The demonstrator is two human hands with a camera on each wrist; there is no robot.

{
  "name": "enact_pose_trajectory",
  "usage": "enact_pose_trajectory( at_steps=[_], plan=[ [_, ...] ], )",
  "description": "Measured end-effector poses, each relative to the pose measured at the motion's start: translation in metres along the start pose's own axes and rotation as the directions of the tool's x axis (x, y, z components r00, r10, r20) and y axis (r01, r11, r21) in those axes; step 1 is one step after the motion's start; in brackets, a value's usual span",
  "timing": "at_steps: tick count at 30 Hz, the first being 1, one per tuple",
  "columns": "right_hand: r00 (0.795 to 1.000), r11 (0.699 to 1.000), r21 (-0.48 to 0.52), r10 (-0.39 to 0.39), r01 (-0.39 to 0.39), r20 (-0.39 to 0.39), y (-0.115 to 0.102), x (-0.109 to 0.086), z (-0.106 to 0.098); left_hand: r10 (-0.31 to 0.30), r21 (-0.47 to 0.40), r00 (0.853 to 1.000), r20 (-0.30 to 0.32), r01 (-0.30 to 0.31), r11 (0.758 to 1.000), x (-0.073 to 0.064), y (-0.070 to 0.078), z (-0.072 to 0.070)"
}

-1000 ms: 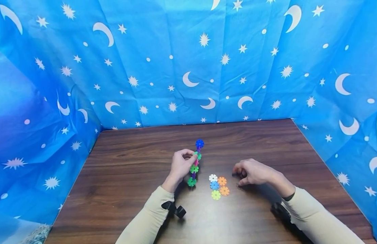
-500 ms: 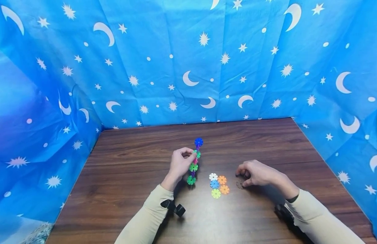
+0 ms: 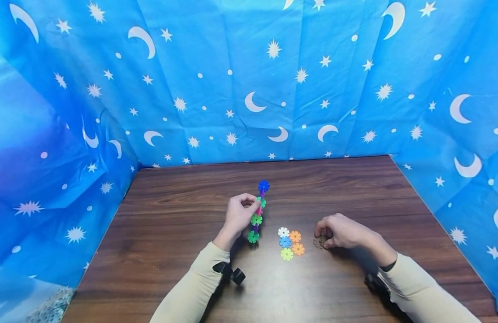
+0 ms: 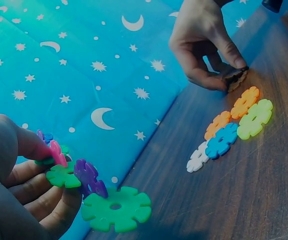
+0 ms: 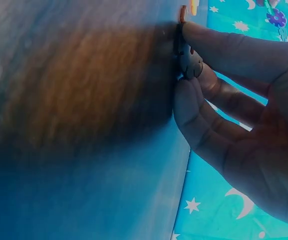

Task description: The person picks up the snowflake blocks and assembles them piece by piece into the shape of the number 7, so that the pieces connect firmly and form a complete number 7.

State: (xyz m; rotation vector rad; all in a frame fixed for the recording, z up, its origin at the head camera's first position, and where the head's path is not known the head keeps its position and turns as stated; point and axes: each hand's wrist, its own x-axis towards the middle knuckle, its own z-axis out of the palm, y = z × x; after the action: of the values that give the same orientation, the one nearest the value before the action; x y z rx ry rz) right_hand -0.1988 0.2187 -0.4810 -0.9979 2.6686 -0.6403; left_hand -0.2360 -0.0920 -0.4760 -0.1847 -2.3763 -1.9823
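Note:
My left hand pinches a chain of interlocking notched plastic discs between thumb and fingers, above the table. Along the chain are a dark blue disc, green discs, a pink disc and a purple disc; the fingers cover part of it. My right hand pinches a brown notched disc by its edges, low at the tabletop. Whether that disc still touches the wood cannot be told. Between the hands lie loose discs: white, blue, yellow-green and two orange discs.
The dark wood-grain table reaches back to a blue cloth printed with moons and stars, which also hangs at both sides. A black wrist camera is strapped over the left sleeve.
My right hand has shifted slightly right, so more of the brown disc shows beside its fingers. The left hand keeps its hold on the chain, and the loose discs lie as before.

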Motion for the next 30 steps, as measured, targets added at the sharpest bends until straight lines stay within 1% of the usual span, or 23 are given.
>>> enact_pose_trajectory(
  at_steps=[2,6,9,12,16,19,24,27,30],
  plan=[
    [1.0,1.0,0.014,0.009,-0.009,0.002,0.0,0.001,0.0,-0.001,0.008,1.0,0.001,0.001,1.0,-0.001,0.0,-0.001],
    [1.0,0.999,0.031,-0.015,0.015,-0.003,-0.001,0.002,-0.002,-0.002,0.03,1.0,-0.003,0.002,1.0,-0.002,0.001,-0.002],
    [1.0,0.999,0.039,-0.029,0.03,-0.011,0.0,0.001,-0.005,0.013,0.041,1.0,0.0,-0.013,0.999,0.0,0.001,-0.002],
    [1.0,0.998,0.058,-0.02,0.021,-0.016,0.0,0.001,-0.008,0.029,0.042,1.0,-0.004,-0.029,0.999,0.002,0.0,-0.001],
    [1.0,0.994,0.11,-0.006,0.008,-0.021,-0.003,0.004,-0.007,0.016,0.033,1.0,-0.01,-0.016,0.999,-0.001,-0.004,-0.002],
    [0.998,0.987,0.162,0.015,-0.006,-0.056,-0.008,0.008,-0.007,0.006,0.038,1.0,-0.003,-0.006,0.999,-0.004,-0.008,-0.003],
    [0.987,0.967,0.251,0.088,-0.052,-0.136,-0.018,0.022,-0.019,0.016,0.048,1.0,-0.006,-0.015,0.999,-0.002,-0.007,-0.002],
    [0.971,0.954,0.293,0.129,-0.066,-0.201,-0.022,0.032,-0.026,0.011,0.045,1.0,-0.005,-0.01,0.999,0.0,-0.005,-0.001],
    [0.947,0.944,0.324,0.157,-0.061,-0.281,-0.028,0.045,-0.035,0.015,0.038,1.0,-0.007,-0.014,0.999,0.002,-0.003,-0.001]
  ],
)
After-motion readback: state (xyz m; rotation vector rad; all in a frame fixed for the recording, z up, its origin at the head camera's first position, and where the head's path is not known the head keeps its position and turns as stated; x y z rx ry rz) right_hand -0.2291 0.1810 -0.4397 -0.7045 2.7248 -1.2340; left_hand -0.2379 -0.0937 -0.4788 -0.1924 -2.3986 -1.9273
